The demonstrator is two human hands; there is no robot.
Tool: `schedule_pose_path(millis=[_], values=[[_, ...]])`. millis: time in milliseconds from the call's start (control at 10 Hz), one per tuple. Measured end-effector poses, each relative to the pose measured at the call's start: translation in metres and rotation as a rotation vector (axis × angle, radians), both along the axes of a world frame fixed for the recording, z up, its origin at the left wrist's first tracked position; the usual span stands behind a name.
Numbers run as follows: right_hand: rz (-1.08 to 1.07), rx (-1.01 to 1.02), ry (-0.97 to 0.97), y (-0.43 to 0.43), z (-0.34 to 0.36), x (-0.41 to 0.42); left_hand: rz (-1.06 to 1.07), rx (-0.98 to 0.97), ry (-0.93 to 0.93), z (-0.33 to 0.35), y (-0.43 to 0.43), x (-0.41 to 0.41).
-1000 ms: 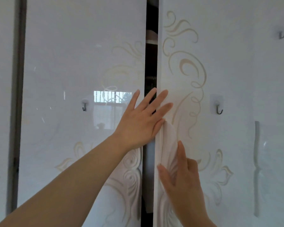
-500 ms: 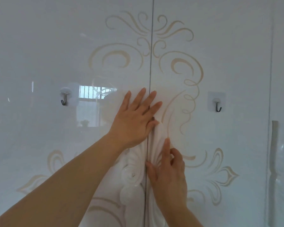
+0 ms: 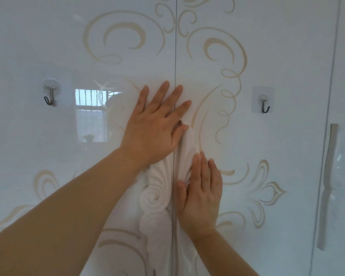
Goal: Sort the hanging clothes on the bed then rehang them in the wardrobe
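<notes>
On the wardrobe doors [image 3: 257, 56], left hand [image 3: 153, 128] and right hand [image 3: 201, 198] flat
left spread across the seam [image 3: 175, 46]; right lower, fingers straight

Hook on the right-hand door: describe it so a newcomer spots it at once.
Start at the centre seam of the white wardrobe. On the right door, past the gold swirls, sits the hook. Its clear pad is square; the left hook has a round one.
</notes>
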State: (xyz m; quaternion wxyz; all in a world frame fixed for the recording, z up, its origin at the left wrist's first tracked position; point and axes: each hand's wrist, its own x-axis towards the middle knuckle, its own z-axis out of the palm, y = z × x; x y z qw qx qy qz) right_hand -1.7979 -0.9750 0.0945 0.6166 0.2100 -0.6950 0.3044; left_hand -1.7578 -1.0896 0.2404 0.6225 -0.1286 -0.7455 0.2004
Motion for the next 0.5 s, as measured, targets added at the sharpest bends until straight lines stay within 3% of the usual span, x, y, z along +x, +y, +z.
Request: schedule_pose_path(millis=[200, 300, 400, 500], values=[[0.003, 0.107, -0.253, 0.014, 0.004, 0.024, 0.127, 0.161, -0.134, -0.032, 0.016, 0.013], [0.016, 0.335, -0.430, 0.042, -0.006, 0.042, 0.204, 0.244, -0.274, -0.066, 0.025, 0.034], [0.057, 0.584, -0.702, 0.080, -0.019, 0.069, 0.286, 0.364, -0.558, -0.091, 0.041, 0.067], [0.014, 0.670, -0.821, 0.113, -0.033, 0.104, 0.397, 0.418, -0.769, -0.128, 0.062, 0.108]])
